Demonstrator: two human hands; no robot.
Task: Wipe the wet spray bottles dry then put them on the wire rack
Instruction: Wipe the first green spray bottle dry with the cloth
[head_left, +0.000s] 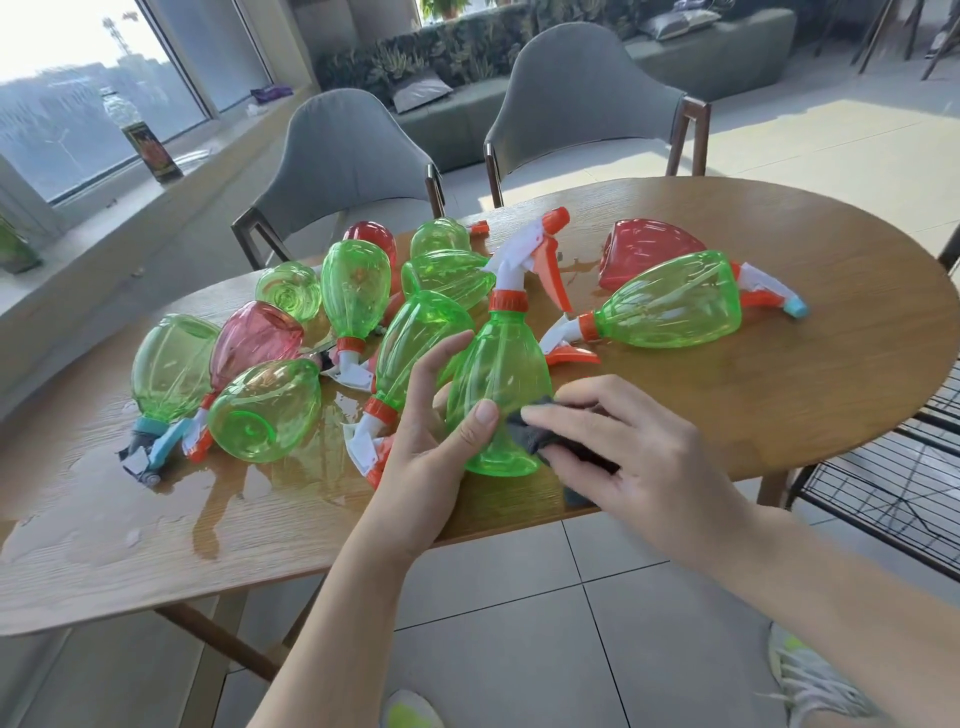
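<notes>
Head view takes in the oval wooden counter (779, 395) first, its near-left part filmed with puddled water (104, 519). Off its right edge stands the black wire rack (893, 488), and no bottle shows on the part of it in view, so the putting-away seems hardly begun. Across the counter's left and middle lies a heap of green and red spray bottles (358, 291), most on their sides, likely dumped there wet and waiting their turn; one more green bottle (670, 301) lies apart toward the right edge with a red one (644, 249) behind it.

At the near edge one green spray bottle (498, 374) is held upright, trigger head at the top. The left hand (431, 441) wraps its lower body, thumb across the front and fingers behind, seemingly to steady it against rubbing. The right hand (618, 447) clutches a bunched dark grey cloth (540, 436) and presses it to the bottle's lower right side, near the base. Judging by that, the drying of this bottle is under way, with the pile yet to be done.
</notes>
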